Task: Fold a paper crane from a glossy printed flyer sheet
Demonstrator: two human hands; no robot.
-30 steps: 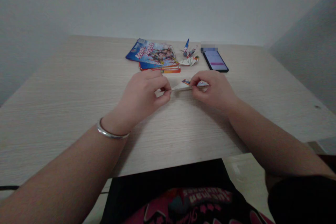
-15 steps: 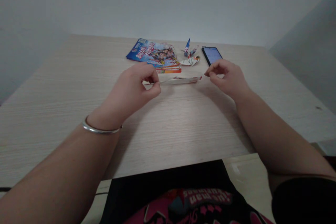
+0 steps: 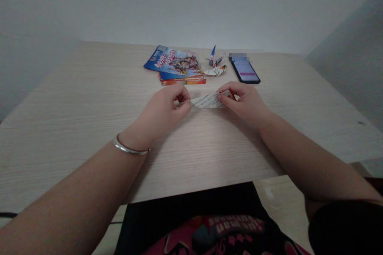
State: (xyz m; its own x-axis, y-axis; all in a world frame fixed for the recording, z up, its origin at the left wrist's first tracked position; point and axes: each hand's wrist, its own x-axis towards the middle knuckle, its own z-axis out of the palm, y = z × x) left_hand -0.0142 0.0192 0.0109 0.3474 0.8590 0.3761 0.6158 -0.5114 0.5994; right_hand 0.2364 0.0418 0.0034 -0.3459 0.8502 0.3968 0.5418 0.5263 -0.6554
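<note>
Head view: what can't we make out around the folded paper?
The folded paper: both ends hidden by the fingers of the left hand and right hand; print too small to read.
The phone: far end blurred over; screen text too small.
The booklets: lower ones covered by the top one, count unclear.
The paper crane: too small to see its folds.
</note>
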